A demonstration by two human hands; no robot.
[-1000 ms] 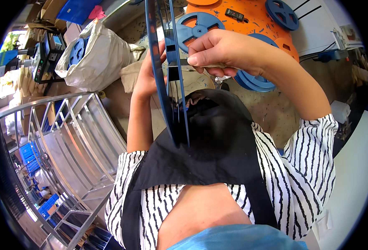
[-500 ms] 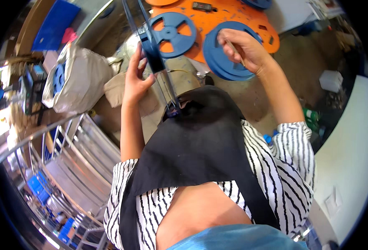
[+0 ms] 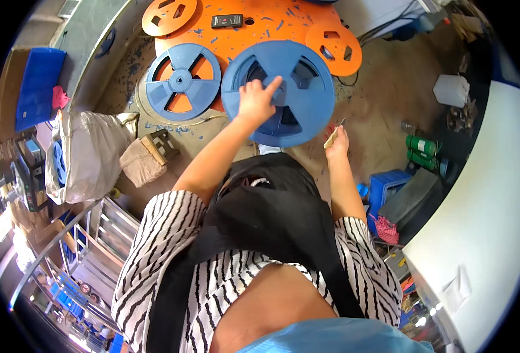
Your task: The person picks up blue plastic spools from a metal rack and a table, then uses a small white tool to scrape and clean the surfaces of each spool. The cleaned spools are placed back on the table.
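Observation:
A large blue plastic reel (image 3: 313, 112) with three openings lies flat in front of me. My left hand (image 3: 258, 104) is over it, index finger stretched toward its hub and the other fingers loosely bent, gripping nothing. At the reel's lower right, clear of its rim, my right hand (image 3: 338, 143) is closed round a small knife (image 3: 331, 138) with a pale handle and a thin dark tip pointing up. Left of the large reel lies another blue reel (image 3: 181, 105), partly over the orange surface (image 3: 260, 26).
Orange discs (image 3: 334, 49) lie at the far edge, along with a small black device (image 3: 227, 21). Blue shavings are scattered about. A whitish sack (image 3: 86, 153) and metal rack (image 3: 110, 232) stand left; a blue crate (image 3: 383, 185), green bottles (image 3: 423, 147) and a white table (image 3: 477, 212) are right.
The blue reel held edge-on by my left hand is no longer upright. That hand now rests over the flat reel, while my right hand has come down and nearer me. The view has shifted.

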